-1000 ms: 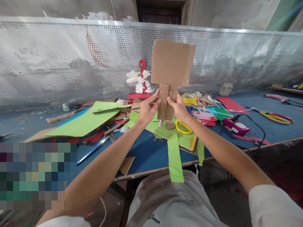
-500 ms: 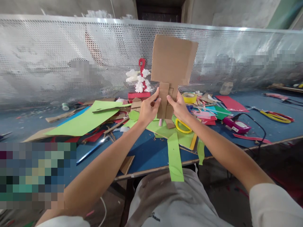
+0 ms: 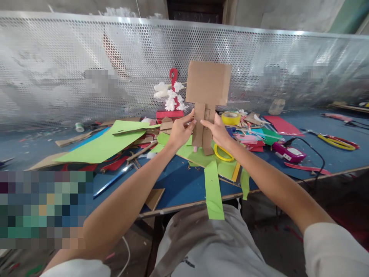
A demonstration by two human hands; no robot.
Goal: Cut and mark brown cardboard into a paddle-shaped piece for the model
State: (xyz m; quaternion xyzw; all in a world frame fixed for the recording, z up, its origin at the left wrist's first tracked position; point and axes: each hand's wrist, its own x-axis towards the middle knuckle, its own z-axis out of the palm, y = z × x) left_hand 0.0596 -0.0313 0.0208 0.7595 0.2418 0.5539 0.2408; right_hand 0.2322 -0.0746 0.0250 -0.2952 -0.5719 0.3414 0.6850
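Between my two hands stands a brown cardboard piece (image 3: pixel 208 82), a squarish panel on top of a narrower cardboard stem (image 3: pixel 199 125). My left hand (image 3: pixel 182 130) grips the stem's left edge, thumb in front. From the right side my right hand (image 3: pixel 219 130) pinches it, its thumb lying across the stem's front; the fingers behind are hidden. Faint drawn lines show on the stem near that thumb. Beneath the hands lie green paper sheets (image 3: pixel 184 154) and yellow-handled scissors (image 3: pixel 223 154). A green paper strip (image 3: pixel 213 188) hangs over the table's front edge.
A red stand with white tufts (image 3: pixel 172 98) is behind my left hand. Yellow tape (image 3: pixel 231 117), a purple device (image 3: pixel 290 152) with a black cable and yellow-red pliers (image 3: pixel 337 141) lie to the right. A large green sheet (image 3: pixel 106 142) lies left. Perforated metal (image 3: pixel 57 69) borders the back.
The cardboard panel has tipped, so it looks shorter and straighter, its top edge lower. My right thumb has slid slightly left and down on the stem. Both hands keep their hold.
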